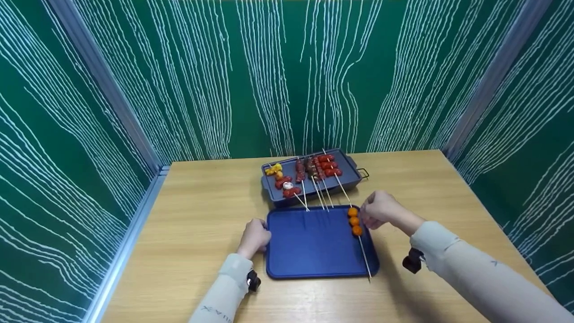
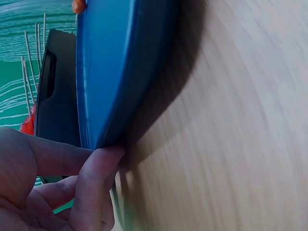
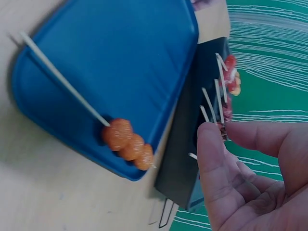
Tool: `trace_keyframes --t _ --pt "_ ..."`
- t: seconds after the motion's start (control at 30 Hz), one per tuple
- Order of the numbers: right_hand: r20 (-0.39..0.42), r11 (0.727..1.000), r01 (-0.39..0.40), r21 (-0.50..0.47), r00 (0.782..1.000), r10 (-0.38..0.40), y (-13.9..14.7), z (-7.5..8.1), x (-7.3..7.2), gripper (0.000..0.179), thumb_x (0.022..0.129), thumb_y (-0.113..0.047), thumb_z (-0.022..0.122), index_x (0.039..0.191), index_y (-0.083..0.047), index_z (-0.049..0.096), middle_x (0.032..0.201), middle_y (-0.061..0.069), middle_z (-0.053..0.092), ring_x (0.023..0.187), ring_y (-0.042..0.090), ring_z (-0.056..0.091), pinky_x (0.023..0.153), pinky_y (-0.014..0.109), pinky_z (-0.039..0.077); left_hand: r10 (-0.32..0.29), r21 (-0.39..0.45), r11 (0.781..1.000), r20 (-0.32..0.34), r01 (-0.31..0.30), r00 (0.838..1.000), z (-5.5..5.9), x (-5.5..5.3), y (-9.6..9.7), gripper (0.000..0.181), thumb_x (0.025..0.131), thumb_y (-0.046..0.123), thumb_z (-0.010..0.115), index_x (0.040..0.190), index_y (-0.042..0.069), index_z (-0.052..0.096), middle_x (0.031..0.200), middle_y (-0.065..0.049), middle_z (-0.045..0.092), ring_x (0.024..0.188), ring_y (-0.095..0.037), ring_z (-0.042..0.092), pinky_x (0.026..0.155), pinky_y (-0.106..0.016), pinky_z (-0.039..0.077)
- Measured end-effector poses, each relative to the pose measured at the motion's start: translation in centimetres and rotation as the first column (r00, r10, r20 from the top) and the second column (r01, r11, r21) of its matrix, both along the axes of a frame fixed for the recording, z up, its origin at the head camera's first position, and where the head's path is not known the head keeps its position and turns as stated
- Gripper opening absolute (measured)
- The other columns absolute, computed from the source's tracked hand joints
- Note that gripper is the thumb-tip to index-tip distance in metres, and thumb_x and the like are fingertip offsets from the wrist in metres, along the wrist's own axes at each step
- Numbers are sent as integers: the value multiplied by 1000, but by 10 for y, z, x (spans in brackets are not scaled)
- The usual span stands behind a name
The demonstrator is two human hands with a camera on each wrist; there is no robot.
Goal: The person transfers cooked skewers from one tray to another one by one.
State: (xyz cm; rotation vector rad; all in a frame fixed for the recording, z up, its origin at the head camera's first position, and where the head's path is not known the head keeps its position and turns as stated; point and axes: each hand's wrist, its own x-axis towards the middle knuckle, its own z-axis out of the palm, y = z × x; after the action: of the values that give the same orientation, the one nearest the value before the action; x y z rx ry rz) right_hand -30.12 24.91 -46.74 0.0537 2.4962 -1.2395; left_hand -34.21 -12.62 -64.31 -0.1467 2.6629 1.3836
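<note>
Pinching a blue tray with the left hand, holding nothing in the right hand.
Gripping the tray's left edge between left thumb and bent fingers; reaching with right thumb and forefinger, loosely bent and parted, just beside the skewer of three orange balls, laid along the tray's right side with the balls by the far corner and the stick's end out past the near rim. Facing a dark grill pan just beyond the tray on the wooden worktop, loaded with more skewers in red, brown and yellow pieces, sticks jutting over its near side. Wearing pale sleeves, before a green wall streaked with white lines.
</note>
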Motion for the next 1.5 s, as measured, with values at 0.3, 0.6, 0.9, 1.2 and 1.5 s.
trace_keyframes --t 0.3,0.6,0.9,1.2,1.5 --pt "-24 1000 16 -25 1000 -17 -6 10 -15 11 95 1 62 93 4 72 69 3 71 56 11 66 57 29 66 -15 -11 1000 8 15 1000 11 6 2 18 84 -2 51 81 7 66 74 -7 61 51 -19 66 42 -32 59" --pt "-18 988 45 -148 999 -48 -5 9 -29 8 97 4 57 97 3 65 73 1 70 55 8 64 54 24 61 15 -41 999 -24 -16 1000 56 36 14 19 84 -5 50 79 7 63 71 -3 58 50 -15 62 41 -25 55" --pt "-62 988 62 -139 995 -72 0 -4 -44 18 101 1 61 117 10 64 101 15 80 67 10 68 62 24 65 -11 -9 1000 -15 11 1000 17 11 4 19 82 -1 50 73 14 57 68 -2 57 48 -16 64 39 -31 57" --pt "-61 977 105 -185 991 -118 1 -23 -57 35 96 -3 72 125 13 60 88 1 72 74 13 69 67 25 66 1 -7 1000 16 -1 1000 5 1 2 21 82 -1 51 72 15 58 69 -2 58 51 -18 66 42 -33 59" --pt "-42 966 117 -230 991 -130 -1 -41 -65 37 98 -5 71 127 11 56 92 6 68 78 14 69 69 24 67 -11 -21 1000 -9 10 1000 5 2 2 23 82 -2 50 69 17 53 63 2 53 45 -14 63 40 -32 58"
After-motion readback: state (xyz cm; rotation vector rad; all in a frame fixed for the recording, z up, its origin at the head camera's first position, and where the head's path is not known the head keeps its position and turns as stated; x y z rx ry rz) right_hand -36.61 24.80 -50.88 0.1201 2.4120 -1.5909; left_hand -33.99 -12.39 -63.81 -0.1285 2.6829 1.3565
